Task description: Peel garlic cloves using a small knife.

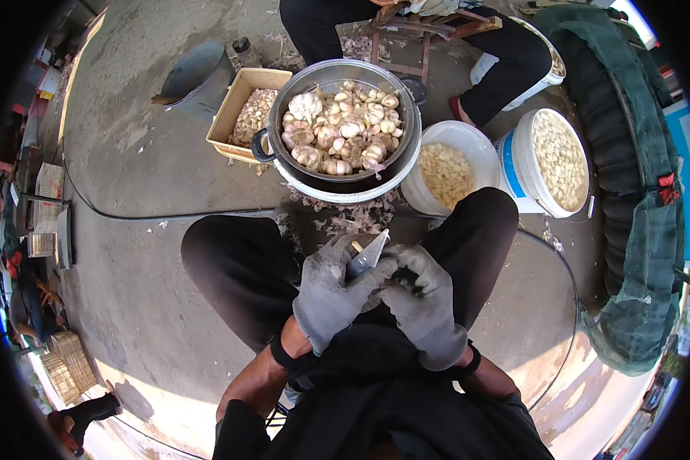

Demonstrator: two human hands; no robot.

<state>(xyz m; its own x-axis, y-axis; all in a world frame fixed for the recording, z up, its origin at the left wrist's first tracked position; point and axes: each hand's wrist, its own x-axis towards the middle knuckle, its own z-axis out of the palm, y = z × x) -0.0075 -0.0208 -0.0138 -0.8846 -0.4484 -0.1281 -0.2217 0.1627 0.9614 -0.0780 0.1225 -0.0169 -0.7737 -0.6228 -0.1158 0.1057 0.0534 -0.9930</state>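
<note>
Both hands wear grey knit gloves and meet between my knees. My left hand [334, 287] is closed around a small knife [369, 254], its blade angled up to the right. A small pale piece [357, 246] shows beside the blade, too small to tell what it is. My right hand [422, 293] is curled close to the knife and the left thumb; whatever lies between its fingertips is hidden. Beyond my knees, a metal pot with black handles [276, 106] holds garlic bulbs [351, 131] and loose cloves, and rests on a white bucket [345, 199].
Left of the pot stand a yellow plastic bin [221, 131] of cloves and a grey bucket [198, 75]. White buckets [486, 146] [543, 204] with peeled cloves stand right. A person [494, 86] sits opposite. A black hose [149, 217] crosses the concrete floor; green netting [644, 287] hangs right.
</note>
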